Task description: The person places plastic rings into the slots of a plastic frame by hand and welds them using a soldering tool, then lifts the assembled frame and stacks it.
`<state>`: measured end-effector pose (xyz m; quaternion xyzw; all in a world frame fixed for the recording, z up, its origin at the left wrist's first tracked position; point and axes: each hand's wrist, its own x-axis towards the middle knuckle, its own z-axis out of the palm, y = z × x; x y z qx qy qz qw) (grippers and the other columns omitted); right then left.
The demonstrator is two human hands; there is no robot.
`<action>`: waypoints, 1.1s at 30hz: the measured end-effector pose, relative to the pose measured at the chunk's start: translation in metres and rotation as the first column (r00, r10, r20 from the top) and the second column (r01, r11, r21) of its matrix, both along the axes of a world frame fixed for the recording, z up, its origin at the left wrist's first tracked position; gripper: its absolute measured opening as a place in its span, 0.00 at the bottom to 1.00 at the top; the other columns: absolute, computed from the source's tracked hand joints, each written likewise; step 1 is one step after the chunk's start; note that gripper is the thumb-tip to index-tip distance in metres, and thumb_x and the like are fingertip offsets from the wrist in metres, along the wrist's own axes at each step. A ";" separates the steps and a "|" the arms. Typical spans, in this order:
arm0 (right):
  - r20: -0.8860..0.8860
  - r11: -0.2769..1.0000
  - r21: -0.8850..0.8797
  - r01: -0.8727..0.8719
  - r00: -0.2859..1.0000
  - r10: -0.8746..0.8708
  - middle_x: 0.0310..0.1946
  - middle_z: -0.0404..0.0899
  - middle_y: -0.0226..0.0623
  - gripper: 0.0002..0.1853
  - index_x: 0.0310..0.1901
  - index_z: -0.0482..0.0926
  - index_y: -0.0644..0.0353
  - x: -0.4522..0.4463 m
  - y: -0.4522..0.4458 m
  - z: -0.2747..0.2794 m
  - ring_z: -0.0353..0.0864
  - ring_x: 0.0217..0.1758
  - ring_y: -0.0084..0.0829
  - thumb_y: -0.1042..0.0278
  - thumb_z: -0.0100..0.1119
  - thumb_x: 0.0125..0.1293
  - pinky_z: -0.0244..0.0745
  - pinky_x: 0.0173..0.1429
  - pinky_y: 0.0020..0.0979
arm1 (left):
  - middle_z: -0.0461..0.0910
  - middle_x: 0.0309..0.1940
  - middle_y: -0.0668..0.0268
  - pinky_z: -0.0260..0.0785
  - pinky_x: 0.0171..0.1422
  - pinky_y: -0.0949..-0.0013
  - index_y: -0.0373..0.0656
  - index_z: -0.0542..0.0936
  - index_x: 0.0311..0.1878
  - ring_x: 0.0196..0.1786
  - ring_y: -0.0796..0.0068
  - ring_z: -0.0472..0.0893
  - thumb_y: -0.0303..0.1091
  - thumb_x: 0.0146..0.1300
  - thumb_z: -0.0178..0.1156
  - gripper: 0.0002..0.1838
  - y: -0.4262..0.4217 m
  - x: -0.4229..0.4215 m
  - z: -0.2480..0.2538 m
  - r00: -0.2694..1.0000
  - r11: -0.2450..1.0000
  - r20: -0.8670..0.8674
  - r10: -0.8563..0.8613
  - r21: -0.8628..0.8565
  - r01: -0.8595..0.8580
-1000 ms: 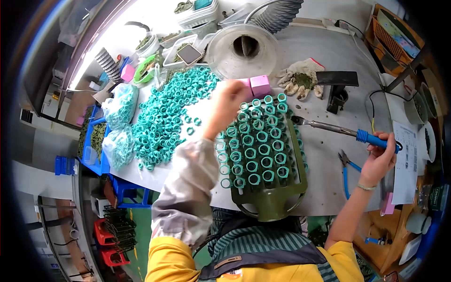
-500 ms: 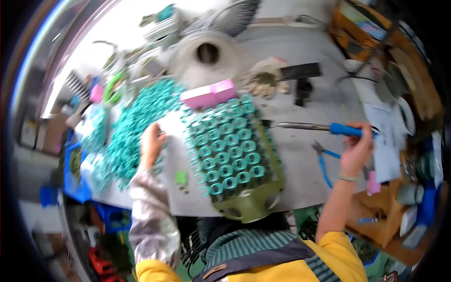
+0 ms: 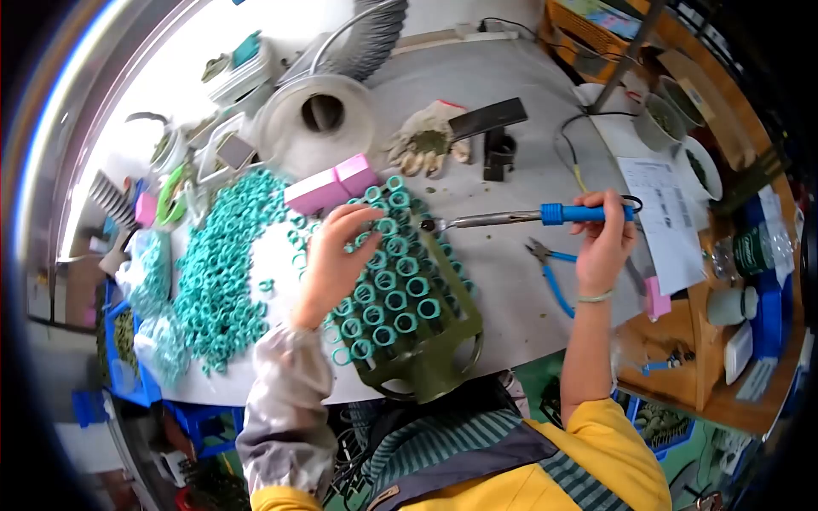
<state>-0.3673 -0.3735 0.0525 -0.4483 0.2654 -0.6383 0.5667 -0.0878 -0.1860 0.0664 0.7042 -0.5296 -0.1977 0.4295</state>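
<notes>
Over the upper left part of the olive-green rack (image 3: 426, 362) is my left hand (image 3: 334, 260), its fingers bent above the teal rings (image 3: 395, 301) that stand there in rows; whether it pinches a ring is hidden. My right hand (image 3: 603, 247) grips the blue handle of a soldering iron (image 3: 562, 215), whose dark tip points left at the rack's upper right edge. A large heap of loose teal rings (image 3: 221, 272) lies left of my left hand. Pink blocks (image 3: 331, 187) sit just behind the rack.
Behind are a clear funnel (image 3: 294, 140) with a grey hose, a soiled glove (image 3: 426, 140) and a black stand (image 3: 498, 153). Blue-handled pliers (image 3: 554, 277) and a printed sheet (image 3: 660, 221) lie at the right. Bags of rings (image 3: 149, 272) are far left.
My left hand has moved from the loose rings back over the rack. The whole view has shifted. The soldering iron remains in my right hand, and its tip is still by the rack's right edge.
</notes>
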 end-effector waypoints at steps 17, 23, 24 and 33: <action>-0.095 0.998 0.010 0.066 0.993 -0.065 0.28 0.83 0.42 0.17 0.27 0.79 0.66 0.004 -0.005 -0.006 0.77 0.22 0.25 0.63 0.56 0.71 0.69 0.25 0.23 | 0.83 0.49 0.58 0.70 0.60 0.58 0.41 0.83 0.49 0.54 0.52 0.79 0.24 0.55 0.66 0.16 -0.048 -0.011 -0.038 0.900 0.994 0.431 -0.065 -0.054 0.098; -0.053 0.997 0.061 0.042 0.998 -0.038 0.33 0.82 0.43 0.16 0.32 0.79 0.65 -0.013 -0.010 -0.006 0.73 0.22 0.23 0.61 0.54 0.72 0.68 0.27 0.21 | 0.81 0.47 0.57 0.74 0.52 0.68 0.41 0.82 0.50 0.47 0.66 0.81 0.28 0.65 0.63 0.12 -0.019 0.029 -0.015 0.961 0.989 0.272 0.041 -0.149 0.000; -0.052 0.997 0.065 0.037 0.998 -0.034 0.33 0.82 0.43 0.15 0.32 0.80 0.65 -0.016 -0.011 -0.007 0.73 0.23 0.23 0.61 0.55 0.71 0.67 0.26 0.21 | 0.83 0.40 0.60 0.75 0.49 0.67 0.40 0.82 0.47 0.42 0.66 0.82 0.27 0.65 0.62 0.08 -0.003 0.041 -0.002 0.974 0.979 0.130 0.183 -0.111 -0.169; -0.058 0.997 0.061 0.042 0.998 -0.038 0.31 0.82 0.40 0.15 0.30 0.80 0.63 -0.019 -0.008 -0.002 0.73 0.22 0.22 0.60 0.58 0.70 0.66 0.25 0.20 | 0.84 0.35 0.53 0.74 0.46 0.51 0.41 0.85 0.33 0.39 0.53 0.83 0.60 0.62 0.61 0.26 0.147 0.154 -0.081 0.622 0.466 0.634 0.459 0.425 -0.776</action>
